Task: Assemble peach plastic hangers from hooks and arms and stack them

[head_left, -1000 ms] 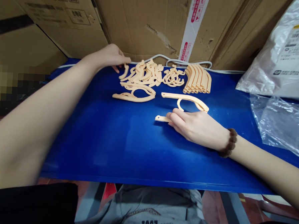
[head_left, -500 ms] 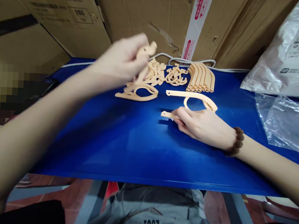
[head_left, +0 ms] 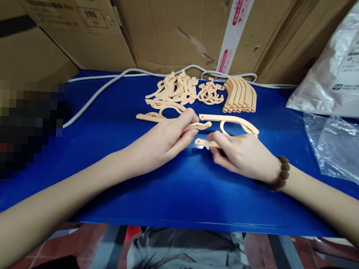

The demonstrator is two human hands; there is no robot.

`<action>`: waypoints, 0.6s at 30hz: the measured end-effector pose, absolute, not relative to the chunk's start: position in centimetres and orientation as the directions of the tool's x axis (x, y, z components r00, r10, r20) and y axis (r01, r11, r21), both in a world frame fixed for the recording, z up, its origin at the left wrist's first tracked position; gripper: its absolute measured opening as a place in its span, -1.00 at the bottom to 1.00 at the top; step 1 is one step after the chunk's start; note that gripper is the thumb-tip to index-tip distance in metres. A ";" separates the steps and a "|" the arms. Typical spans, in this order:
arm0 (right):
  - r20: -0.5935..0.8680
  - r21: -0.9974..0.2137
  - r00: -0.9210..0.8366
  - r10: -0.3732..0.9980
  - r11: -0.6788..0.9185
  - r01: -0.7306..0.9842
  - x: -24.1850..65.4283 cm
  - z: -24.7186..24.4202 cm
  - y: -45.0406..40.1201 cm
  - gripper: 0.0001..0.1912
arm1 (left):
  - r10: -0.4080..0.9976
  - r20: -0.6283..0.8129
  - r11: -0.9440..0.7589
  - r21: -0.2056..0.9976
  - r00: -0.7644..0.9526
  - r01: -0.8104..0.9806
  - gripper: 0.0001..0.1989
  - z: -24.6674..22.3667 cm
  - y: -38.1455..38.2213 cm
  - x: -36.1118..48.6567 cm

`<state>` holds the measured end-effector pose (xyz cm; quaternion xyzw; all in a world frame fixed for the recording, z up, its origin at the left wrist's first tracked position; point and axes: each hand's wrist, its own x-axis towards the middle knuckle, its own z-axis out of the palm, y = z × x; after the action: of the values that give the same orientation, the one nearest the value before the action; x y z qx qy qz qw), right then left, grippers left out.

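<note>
My left hand [head_left: 167,142] pinches a small curved beige piece [head_left: 200,126], its tip pointing right. Close by, my right hand [head_left: 241,154] grips the lower arm of a beige folding frame [head_left: 234,120], whose upper arm and ring show behind the fingers. The two hands are a short gap apart. Behind my left hand lies another beige frame [head_left: 150,117] with a ring, partly covered by the hand. Beyond are a pile of beige curved pieces [head_left: 176,88], a smaller pile of thin hooks [head_left: 211,92] and a stack of curved arms [head_left: 240,94].
The blue table [head_left: 176,190] has a white cable [head_left: 103,92] along its back and left. Cardboard boxes [head_left: 173,29] stand behind. At the right are a white plastic bag [head_left: 336,70] and clear film [head_left: 341,147].
My left hand has come down and right from above the piles, bringing the curved piece close to the frame's arm ends. My right hand has stayed nearly in place, still gripping the frame.
</note>
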<state>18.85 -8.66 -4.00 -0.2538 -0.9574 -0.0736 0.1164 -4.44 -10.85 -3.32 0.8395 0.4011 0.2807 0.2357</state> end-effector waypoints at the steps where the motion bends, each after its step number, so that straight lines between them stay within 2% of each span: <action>1: 0.268 0.072 -0.842 0.468 0.862 0.502 18.9 -4.0 -8.7 -0.76 | 0.808 0.284 -0.569 0.602 0.516 0.560 -0.89 -3.4 -10.8 -4.6; 6: 0.271 0.037 -0.835 0.478 0.862 0.506 18.9 -4.3 -8.5 -0.70 | 0.845 0.215 -0.518 0.557 0.490 0.649 -0.68 -3.7 -10.8 -4.7; 10: 0.285 0.078 -0.840 0.462 0.862 0.500 19.0 -4.5 -8.4 -0.61 | 0.863 0.186 -0.496 0.493 0.470 0.715 -0.60 -4.2 -10.9 -4.5; 14: 0.317 0.070 -0.826 0.465 0.857 0.510 19.0 -4.6 -8.2 -0.63 | 0.869 0.189 -0.482 0.529 0.457 0.698 -0.64 -4.3 -10.9 -4.4; 18: 0.287 0.043 -0.825 0.487 0.854 0.519 19.0 -4.7 -8.2 -0.61 | 0.886 0.167 -0.444 0.573 0.432 0.689 -0.60 -4.2 -10.9 -4.6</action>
<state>18.99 -8.19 -4.69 -0.2637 -0.9533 -0.0597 0.1343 -4.59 -10.86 -4.24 0.8182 0.4812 0.2288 0.2158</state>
